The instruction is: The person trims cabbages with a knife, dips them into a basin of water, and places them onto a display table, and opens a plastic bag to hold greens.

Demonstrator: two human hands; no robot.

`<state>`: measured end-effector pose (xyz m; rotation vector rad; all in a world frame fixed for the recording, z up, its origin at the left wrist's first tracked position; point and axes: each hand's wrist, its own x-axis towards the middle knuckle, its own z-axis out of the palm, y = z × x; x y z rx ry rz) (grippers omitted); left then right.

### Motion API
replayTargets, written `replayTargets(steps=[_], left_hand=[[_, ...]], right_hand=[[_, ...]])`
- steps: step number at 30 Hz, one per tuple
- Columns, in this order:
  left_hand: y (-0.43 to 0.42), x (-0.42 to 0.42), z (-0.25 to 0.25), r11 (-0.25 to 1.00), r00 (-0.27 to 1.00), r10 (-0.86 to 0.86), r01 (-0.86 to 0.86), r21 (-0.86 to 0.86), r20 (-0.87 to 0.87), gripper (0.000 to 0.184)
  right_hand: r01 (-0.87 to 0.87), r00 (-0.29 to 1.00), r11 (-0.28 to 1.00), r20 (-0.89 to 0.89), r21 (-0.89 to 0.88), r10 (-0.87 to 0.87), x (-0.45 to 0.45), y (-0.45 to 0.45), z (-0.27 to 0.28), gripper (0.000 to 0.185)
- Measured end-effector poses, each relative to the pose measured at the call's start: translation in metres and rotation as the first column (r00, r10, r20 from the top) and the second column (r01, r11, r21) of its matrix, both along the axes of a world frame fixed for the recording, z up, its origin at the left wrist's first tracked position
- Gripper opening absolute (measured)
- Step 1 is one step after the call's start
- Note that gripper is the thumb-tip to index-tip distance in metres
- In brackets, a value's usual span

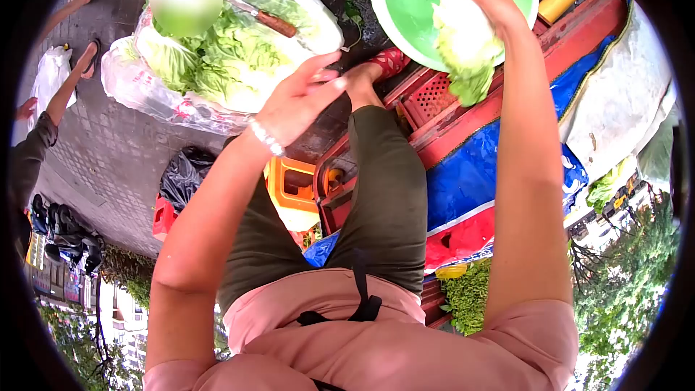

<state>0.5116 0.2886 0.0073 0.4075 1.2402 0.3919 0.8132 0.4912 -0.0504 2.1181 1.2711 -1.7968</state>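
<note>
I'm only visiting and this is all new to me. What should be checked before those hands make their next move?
1. Leafy head held: ok, the right hand grips it.
2. Left hand free: ok, it holds nothing visible.
3. Knife put down: ok, it lies by the leafy greens, with no hand on it.
4. Leafy head wholly within the outline of the green basin: not ok, its leafy end reaches past the rim in this view.
5. Leafy head touching the basin: cannot tell, one view from above does not settle it.
</note>
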Motion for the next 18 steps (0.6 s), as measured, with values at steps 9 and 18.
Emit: replayTargets(steps=[9, 18], left_hand=[[-0.054, -0.046, -0.018, 0.996, 0.965, -0.067, 0.048, -0.081, -0.254, 0.043], [-0.034, -0.031, -0.024, 0.986, 0.908, -0.112, 0.153, 0.071, -0.403, 0.032]], right_hand=[[-0.619, 0.621, 0.785, 0.599, -0.021, 0.506, -0.011, -0.003, -0.152, 0.074], [0.352, 0.932, 0.752, -0.134, 0.557, -0.336, -0.002, -0.010, -0.127, 0.066]])
